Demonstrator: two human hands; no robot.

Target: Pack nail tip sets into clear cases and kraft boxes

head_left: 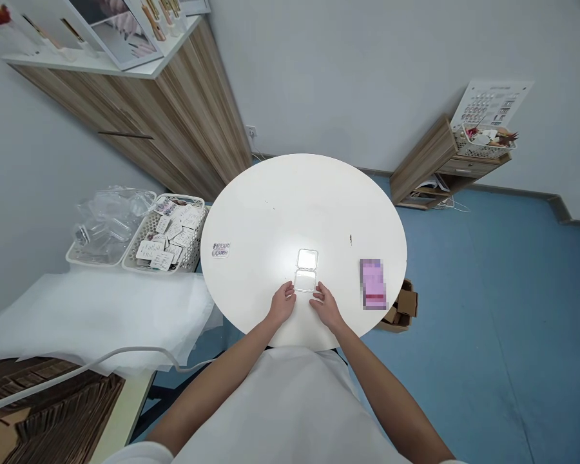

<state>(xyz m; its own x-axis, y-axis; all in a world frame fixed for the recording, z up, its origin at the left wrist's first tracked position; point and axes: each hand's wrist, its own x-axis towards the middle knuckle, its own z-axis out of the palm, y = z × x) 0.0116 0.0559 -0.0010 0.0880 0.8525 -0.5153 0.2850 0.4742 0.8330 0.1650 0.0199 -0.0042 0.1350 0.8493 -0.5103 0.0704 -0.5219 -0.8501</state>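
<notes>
A clear plastic clamshell case (306, 269) lies opened flat on the round white table (290, 200), near its front edge. My left hand (283, 303) rests at the case's near left corner, fingers loosely curled and touching its edge. My right hand (325, 305) sits at the near right corner, fingertips against the case. Neither hand lifts it. A small printed card (220, 250) lies at the table's left side, away from both hands.
A pink blurred phone-like object (373, 284) lies at the table's right. Two white baskets stand on the left: one with clear plastic cases (107, 222), one with printed cards (170, 235). Cardboard boxes (402, 308) sit on the blue floor. A wooden cabinet (174, 122) stands behind.
</notes>
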